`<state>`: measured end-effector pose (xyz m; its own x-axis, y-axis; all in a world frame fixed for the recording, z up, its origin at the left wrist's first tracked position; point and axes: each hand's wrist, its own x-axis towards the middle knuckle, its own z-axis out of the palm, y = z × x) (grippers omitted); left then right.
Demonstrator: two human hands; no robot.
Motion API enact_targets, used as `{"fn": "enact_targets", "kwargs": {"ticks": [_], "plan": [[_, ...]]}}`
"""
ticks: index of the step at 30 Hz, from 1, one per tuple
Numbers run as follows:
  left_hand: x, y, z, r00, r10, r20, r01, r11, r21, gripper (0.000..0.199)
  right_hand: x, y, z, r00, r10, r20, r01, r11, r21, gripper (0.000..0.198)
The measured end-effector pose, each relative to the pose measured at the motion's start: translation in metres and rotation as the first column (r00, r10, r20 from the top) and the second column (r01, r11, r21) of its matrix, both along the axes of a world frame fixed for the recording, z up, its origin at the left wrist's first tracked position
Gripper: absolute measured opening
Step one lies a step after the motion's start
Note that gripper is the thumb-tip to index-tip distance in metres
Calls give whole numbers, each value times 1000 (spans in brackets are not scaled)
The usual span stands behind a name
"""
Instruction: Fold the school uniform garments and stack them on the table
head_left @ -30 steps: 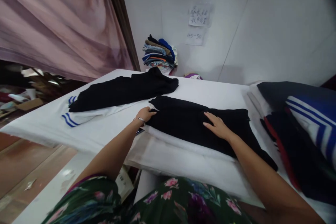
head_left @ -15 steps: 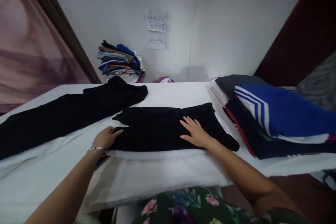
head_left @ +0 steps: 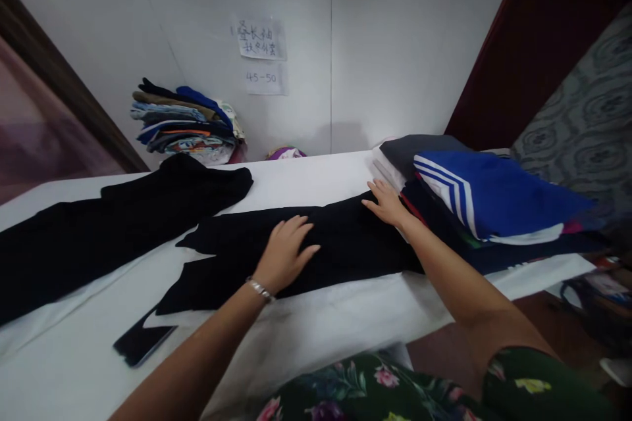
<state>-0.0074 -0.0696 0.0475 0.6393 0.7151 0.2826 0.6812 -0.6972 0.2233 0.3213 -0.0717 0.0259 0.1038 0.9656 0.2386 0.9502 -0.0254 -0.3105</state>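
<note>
- Big change first: the corner at the garment's left end has been let go by the left hand point(head_left: 284, 253), which is now laid palm-down on the cloth, around the centre of the frame.
- The right hand point(head_left: 388, 204) has been shifted too, from mid-garment to the upper right edge, just beside the pile topped by a blue garment point(head_left: 518, 194).
- Grip-wise, nothing seems to be pinched: both hands are held open, thumbs apart from the fingers. Whether any cloth is pressed under the right fingertips can't be told.
- The black garment point(head_left: 345, 250) is spread across the middle of the frame on the white table point(head_left: 311, 177), its notched end pointed left.
- More of the phone point(head_left: 141, 345) is exposed at lower left.
- What's meant by that, probably: the cloth is being handled flat-handed now, not held by its corner.
</note>
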Motion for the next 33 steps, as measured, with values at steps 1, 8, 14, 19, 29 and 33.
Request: {"fn": "enact_targets", "kwargs": {"ticks": [1, 8, 14, 19, 29, 33], "plan": [[17, -1, -5, 998, -62, -26, 62, 998, -4, 50, -3, 5, -6, 1000, 11, 3, -11, 998, -55, 68], [53, 25, -57, 985, 0, -170, -20, 993, -117, 62, -4, 13, -31, 977, 44, -210, -96, 964, -248, 57], [48, 24, -63, 988, 7, -153, -12, 1000, -27, 61, 35, -50, -5, 788, 23, -615, -14, 1000, 21, 56], [50, 25, -66, 992, 7, -129, -4, 1000, 19, 59, 35, -147, -26, 687, -42, -726, 31, 999, -28, 55], [48, 28, -71, 996, 3, -90, 0, 1000, 28, 60, 36, -180, -58, 941, 6, -340, 22, 997, 78, 48], [47, 28, -73, 998, 7, -65, -5, 1000, 21, 59, 28, -163, -48, 991, 7, -132, 2, 998, 62, 37]]}}
